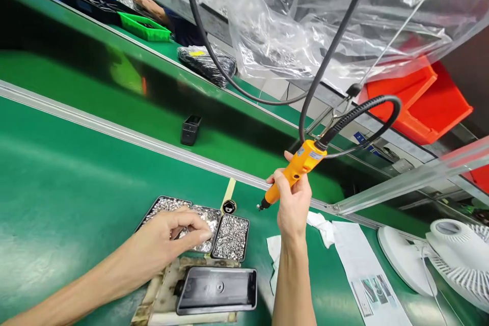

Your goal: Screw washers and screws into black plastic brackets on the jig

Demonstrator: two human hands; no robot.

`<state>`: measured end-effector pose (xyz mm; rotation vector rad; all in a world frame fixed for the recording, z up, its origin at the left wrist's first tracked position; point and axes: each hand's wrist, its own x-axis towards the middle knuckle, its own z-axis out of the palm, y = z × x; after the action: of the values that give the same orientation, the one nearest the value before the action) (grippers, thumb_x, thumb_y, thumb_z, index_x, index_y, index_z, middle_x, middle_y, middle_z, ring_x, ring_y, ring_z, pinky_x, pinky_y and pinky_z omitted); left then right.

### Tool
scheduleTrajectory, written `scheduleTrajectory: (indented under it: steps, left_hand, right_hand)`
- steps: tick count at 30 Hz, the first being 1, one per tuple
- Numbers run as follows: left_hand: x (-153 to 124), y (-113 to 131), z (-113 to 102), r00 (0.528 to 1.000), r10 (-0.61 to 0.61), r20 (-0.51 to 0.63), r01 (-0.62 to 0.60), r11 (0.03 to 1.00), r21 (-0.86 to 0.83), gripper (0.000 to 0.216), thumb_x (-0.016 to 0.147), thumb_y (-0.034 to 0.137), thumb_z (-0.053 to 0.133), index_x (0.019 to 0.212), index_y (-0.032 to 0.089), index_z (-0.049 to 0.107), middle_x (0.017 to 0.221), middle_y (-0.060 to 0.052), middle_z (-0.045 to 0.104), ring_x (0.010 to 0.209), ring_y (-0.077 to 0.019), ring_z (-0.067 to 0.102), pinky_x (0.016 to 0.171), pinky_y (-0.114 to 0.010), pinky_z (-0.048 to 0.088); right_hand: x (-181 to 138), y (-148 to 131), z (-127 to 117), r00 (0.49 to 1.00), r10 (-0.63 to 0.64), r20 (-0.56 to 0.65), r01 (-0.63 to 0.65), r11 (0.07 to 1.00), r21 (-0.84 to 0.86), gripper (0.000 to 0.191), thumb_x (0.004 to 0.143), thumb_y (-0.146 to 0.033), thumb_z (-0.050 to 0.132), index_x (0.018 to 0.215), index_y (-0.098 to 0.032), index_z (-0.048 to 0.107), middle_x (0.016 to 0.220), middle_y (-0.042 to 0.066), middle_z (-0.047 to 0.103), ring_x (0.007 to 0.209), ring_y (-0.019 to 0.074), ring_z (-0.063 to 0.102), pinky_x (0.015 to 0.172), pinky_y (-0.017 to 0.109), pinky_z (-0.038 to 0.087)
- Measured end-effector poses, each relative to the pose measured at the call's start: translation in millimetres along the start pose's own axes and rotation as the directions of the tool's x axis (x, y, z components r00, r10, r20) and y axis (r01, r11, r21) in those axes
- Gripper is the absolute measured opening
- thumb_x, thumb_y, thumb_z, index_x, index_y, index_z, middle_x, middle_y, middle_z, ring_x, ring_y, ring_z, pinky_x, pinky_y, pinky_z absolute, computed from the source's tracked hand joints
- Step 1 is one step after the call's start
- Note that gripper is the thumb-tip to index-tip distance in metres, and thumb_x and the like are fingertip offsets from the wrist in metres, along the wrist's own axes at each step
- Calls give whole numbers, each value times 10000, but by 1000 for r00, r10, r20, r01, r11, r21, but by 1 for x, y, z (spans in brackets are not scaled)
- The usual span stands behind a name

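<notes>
Fingertips of your left hand (168, 242) pinched together among silver screws in the black compartmented tray (231, 238), beside the dark phone-shaped casing (216, 289), while your right hand (292, 204) clamped the orange corded electric screwdriver (292, 174) raised, tip angled tray-ward for loading.

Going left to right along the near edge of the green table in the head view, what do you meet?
Left hand over the black trays of small silver screws → flat black rectangular device on a worn pad → right hand holding the orange electric screwdriver → white printed paper sheet → white plastic fan.
</notes>
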<state>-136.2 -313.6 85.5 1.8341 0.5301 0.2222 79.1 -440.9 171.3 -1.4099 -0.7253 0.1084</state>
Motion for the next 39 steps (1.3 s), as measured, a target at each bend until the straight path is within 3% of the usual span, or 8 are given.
scheduleTrajectory:
  steps: [7,12,15,21,25,31,34,39]
  left_hand:
    - [-27,15,13,897,307,319,-402,866,297,318,1098,362,509,881,280,727,1082,-27,656,1052,-200,595,852,-302,537]
    - [-23,32,18,789,529,313,-612,635,471,337,1045,220,574,741,256,717,1036,-70,605,963,-224,584,726,-287,542]
    - [-26,24,14,730,617,292,-667,554,498,281,1068,190,556,981,309,795,1095,-67,614,1048,-214,594,770,-270,552]
    - [-56,-15,3,735,615,288,-645,499,579,359,1135,434,481,1453,422,648,1623,23,500,1558,-296,365,1190,-443,490]
    - [-55,-12,3,697,623,353,-667,385,637,460,1139,489,409,1581,446,527,1734,26,379,1591,-336,345,1150,-509,540]
    - [-40,1,10,530,702,477,-766,154,625,571,1074,512,567,1618,350,504,1751,-45,343,1609,-372,290,1028,-504,599]
    - [-41,-2,8,581,716,386,-759,305,576,515,1124,508,461,1610,340,501,1710,-29,421,1599,-350,314,1155,-520,483]
    - [-22,-12,-26,715,680,-164,-532,680,504,217,1096,258,571,1244,319,717,1216,11,728,1242,-230,608,1074,-385,483]
  right_hand:
    - [-11,-17,-10,1000,-9,9,9,1000,-1,239,916,-320,723,1119,-225,640,808,-46,642,713,148,615,692,299,515]
    - [-12,-19,-7,1000,4,25,-4,1000,10,188,911,-332,723,994,-232,588,822,-40,642,727,155,621,719,322,518]
    - [-13,-19,-6,1000,1,15,-1,1000,-1,187,917,-340,714,1011,-232,594,834,-36,652,730,157,626,723,328,512]
    - [-12,-15,-5,1000,-20,-12,20,1000,-8,168,917,-333,710,995,-242,592,805,-42,637,709,156,604,707,324,503]
    - [-11,-15,-3,1000,-24,4,24,1000,1,165,917,-326,711,992,-243,590,799,-41,635,713,159,607,703,321,502]
    - [-12,-18,-2,1000,-11,5,11,1000,-9,190,911,-332,716,1040,-237,613,799,-40,633,711,160,607,705,324,510]
    - [-12,-19,-3,1000,-9,3,10,999,-31,181,906,-331,712,1026,-240,611,780,-45,626,709,158,609,707,323,519]
    - [-13,-20,-3,1000,-16,1,16,998,-53,263,908,-342,722,1134,-229,652,808,-37,637,702,153,623,671,303,538]
